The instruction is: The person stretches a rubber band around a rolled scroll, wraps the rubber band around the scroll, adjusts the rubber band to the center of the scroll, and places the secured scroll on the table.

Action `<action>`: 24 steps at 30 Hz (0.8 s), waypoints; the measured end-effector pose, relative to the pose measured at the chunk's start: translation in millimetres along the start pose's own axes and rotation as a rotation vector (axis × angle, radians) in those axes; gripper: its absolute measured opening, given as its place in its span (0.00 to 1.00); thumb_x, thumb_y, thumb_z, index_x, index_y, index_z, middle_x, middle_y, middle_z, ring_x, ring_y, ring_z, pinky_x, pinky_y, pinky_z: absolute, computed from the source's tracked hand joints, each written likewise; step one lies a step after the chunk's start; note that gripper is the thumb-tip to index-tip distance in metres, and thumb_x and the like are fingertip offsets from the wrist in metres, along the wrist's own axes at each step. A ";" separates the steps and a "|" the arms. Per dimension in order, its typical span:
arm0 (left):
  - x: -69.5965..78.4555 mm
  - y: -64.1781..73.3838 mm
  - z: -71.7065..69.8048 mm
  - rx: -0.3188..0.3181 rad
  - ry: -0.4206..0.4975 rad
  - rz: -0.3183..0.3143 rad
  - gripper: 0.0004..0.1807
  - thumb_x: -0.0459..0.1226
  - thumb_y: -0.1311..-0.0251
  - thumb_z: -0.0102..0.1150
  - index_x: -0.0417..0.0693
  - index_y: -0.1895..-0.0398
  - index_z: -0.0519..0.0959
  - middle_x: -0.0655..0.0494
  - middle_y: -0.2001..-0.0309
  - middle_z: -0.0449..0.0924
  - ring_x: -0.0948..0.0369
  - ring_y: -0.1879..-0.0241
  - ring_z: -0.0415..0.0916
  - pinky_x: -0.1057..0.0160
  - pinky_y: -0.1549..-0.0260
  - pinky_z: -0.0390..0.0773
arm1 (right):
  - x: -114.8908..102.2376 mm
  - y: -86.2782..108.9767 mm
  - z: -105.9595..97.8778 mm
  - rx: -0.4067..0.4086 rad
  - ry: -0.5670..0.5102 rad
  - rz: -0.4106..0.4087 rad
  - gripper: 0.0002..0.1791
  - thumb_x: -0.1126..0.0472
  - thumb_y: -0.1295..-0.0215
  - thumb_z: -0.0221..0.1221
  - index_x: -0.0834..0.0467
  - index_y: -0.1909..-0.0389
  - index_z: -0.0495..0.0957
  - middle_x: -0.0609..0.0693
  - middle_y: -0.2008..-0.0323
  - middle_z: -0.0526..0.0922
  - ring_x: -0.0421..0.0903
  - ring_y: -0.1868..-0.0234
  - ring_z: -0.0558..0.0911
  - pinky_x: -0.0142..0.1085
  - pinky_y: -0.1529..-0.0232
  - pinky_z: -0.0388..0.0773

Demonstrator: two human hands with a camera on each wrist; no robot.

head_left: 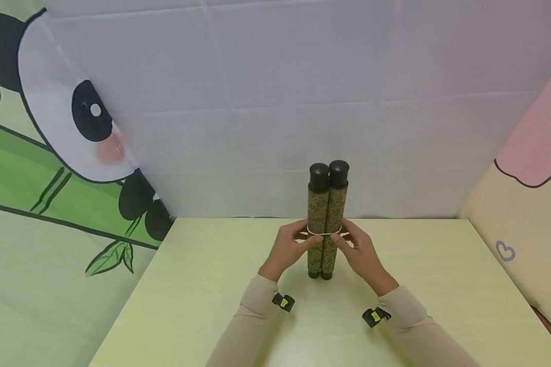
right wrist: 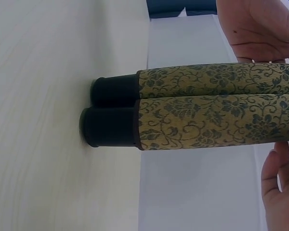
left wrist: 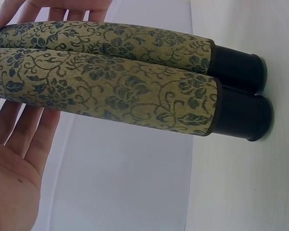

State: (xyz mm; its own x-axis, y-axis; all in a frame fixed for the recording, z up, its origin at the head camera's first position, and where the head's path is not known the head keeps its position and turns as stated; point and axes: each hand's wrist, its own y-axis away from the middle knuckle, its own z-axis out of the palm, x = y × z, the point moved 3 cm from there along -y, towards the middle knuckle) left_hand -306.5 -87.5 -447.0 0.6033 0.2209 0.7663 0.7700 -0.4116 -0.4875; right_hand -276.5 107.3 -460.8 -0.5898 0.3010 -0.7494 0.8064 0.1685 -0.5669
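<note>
Two rolled scrolls, the left scroll (head_left: 318, 209) and the right scroll (head_left: 336, 206), stand upright side by side on the table. Flowered gold-brown brocade covers them, with dark knobs (right wrist: 111, 126) at their ends. A thin pale band (head_left: 323, 234) loops round both near mid-height. From the left, my left hand (head_left: 285, 248) holds the pair, its thumb in front at the band and its fingers reaching behind. My right hand (head_left: 361, 250) holds from the other side in the same way. In the left wrist view, the brocade (left wrist: 135, 91) partly hides the fingers.
The pale yellow table (head_left: 202, 285) extends around the scrolls. Behind it hangs a creased white cloth (head_left: 257, 142). A cartoon-printed cloth (head_left: 73, 204) hangs at the left, and another printed cloth (head_left: 514, 219) at the right. Black wrist cameras (head_left: 283, 302) are worn near both cuffs.
</note>
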 end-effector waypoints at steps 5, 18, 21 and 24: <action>-1.9 -1.5 0.8 -0.002 0.008 -0.013 0.24 0.49 0.34 0.67 0.48 0.40 0.81 0.52 0.52 0.86 0.58 0.54 0.83 0.59 0.55 0.84 | 5.0 -1.7 -0.9 -0.019 0.002 0.015 0.21 0.59 0.23 0.56 0.62 0.34 0.73 0.54 0.50 0.81 0.53 0.52 0.81 0.41 0.57 0.82; 7.6 -12.5 -3.6 0.005 -0.056 0.071 0.29 0.60 0.34 0.61 0.48 0.44 0.81 0.56 0.54 0.85 0.61 0.54 0.82 0.63 0.55 0.84 | -10.8 -22.1 -17.2 -0.045 -0.024 -0.012 0.23 0.59 0.23 0.55 0.65 0.33 0.70 0.59 0.45 0.80 0.56 0.47 0.82 0.50 0.45 0.79; 14.4 -17.1 -5.3 0.015 -0.063 0.100 0.30 0.60 0.34 0.61 0.47 0.43 0.82 0.55 0.52 0.85 0.61 0.52 0.82 0.62 0.54 0.83 | -14.8 -25.8 -18.8 -0.059 -0.037 -0.020 0.25 0.59 0.24 0.57 0.65 0.32 0.69 0.59 0.44 0.80 0.56 0.46 0.82 0.50 0.45 0.79; 20.3 -20.7 -6.7 0.021 -0.080 0.114 0.29 0.57 0.34 0.63 0.46 0.41 0.81 0.54 0.50 0.85 0.61 0.51 0.82 0.62 0.52 0.83 | -16.8 -26.7 -18.7 -0.075 -0.026 -0.022 0.24 0.60 0.25 0.58 0.65 0.33 0.70 0.59 0.45 0.81 0.56 0.46 0.83 0.53 0.46 0.79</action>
State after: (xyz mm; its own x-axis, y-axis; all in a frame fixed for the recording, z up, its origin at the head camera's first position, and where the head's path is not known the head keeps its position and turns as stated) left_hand -311.6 -80.4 -418.6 0.7012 0.2438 0.6700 0.6991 -0.4193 -0.5791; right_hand -287.3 115.2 -426.7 -0.6075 0.2718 -0.7464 0.7937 0.2445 -0.5570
